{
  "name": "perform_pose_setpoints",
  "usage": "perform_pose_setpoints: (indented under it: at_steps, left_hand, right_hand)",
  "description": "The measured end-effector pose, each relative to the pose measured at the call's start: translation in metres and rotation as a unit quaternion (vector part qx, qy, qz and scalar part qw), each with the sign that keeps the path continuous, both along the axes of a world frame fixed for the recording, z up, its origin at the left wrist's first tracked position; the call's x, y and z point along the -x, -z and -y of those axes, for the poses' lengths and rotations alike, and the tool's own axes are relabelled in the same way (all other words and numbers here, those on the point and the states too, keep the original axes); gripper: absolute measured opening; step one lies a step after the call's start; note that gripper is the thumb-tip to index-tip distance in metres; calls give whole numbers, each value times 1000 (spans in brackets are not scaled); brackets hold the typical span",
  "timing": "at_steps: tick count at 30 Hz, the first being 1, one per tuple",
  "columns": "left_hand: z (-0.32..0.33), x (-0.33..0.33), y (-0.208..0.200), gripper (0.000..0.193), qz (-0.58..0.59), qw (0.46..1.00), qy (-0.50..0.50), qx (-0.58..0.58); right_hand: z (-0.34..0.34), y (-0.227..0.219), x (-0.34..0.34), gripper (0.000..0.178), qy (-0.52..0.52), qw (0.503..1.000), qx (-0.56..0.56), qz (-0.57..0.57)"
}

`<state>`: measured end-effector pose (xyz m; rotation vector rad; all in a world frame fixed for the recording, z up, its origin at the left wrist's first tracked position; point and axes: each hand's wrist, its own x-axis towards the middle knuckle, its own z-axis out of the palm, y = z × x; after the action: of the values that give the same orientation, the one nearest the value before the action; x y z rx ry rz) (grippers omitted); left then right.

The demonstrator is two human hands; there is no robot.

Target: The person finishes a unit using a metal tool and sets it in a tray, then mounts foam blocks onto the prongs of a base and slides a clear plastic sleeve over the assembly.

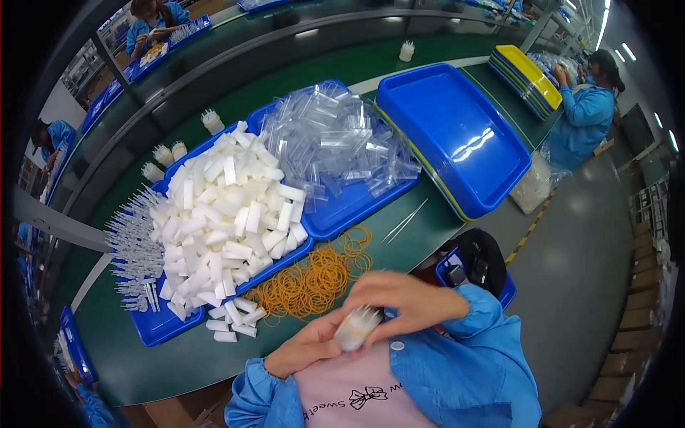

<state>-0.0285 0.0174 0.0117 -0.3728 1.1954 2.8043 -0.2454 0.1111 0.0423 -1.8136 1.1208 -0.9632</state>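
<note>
Just on the near side of the pile of orange rubber bands (307, 282), the left hand (308, 346) is grasping a pale bundle (357, 328) with curled fingers, while the right hand (412, 303) is resting its thumb against the bundle's right side, its other fingers blurring too much to tell whether they are gripping. White blocks (228, 207) are lying heaped left of that pile, clear plastic sleeves (328, 132) are lying beyond it, and tweezers (404, 222) are lying to its right.
</note>
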Motion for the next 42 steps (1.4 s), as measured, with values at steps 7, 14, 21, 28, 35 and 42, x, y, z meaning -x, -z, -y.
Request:
perform_pose_setpoints:
  at_steps: [7, 14, 21, 28, 35, 42]
  left_hand:
    - [15, -19, -10, 60, 17, 960, -217, 176]
    - [13, -41, -15, 33, 40, 895, -397, 197]
    - [1, -42, -22, 32, 89, 848, -480, 205]
    - [-8, -54, -27, 31, 68, 847, -473, 231]
    - [-6, -83, -33, 24, 26, 840, -457, 293]
    - [11, -121, -13, 24, 19, 832, -485, 268]
  right_hand:
    - [42, -68, 179, 47, 362, 928, 69, -51]
    - [116, -43, 353, 50, 601, 737, 119, -285]
    - [133, 14, 407, 64, 606, 706, 115, -348]
    - [116, -69, 301, 52, 457, 775, 134, -416]
    - [110, -20, 149, 49, 317, 915, 140, -206]
    - [154, 48, 153, 45, 437, 843, 188, -250]
